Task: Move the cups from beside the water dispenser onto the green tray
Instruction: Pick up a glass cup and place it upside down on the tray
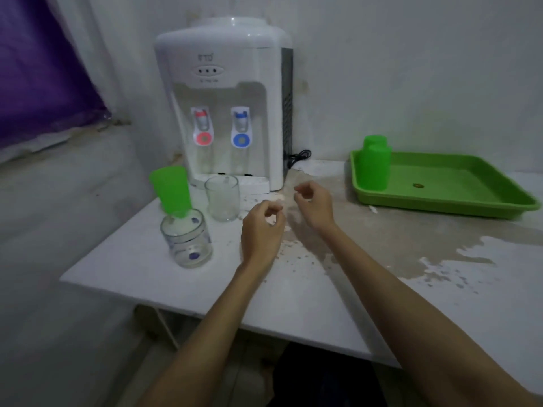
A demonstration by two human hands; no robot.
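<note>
A white water dispenser (232, 107) stands at the back of the table. In front of it and to its left are three cups: an upright green plastic cup (171, 189), a plain clear glass (222, 198) and a clear glass with blue dots (187, 237) nearest me. The green tray (446, 189) lies at the right, with two upside-down green cups (374, 165) in its far left corner. My left hand (261, 227) hovers just right of the glasses, fingers loosely curled and empty. My right hand (313, 201) hangs beside it, also loosely curled and empty.
The white table top (147, 277) has a worn brownish patch between the dispenser and the tray. A black power cord (298, 158) lies behind the dispenser. A purple curtain (35, 77) hangs at the far left. The table's near edge runs diagonally below my forearms.
</note>
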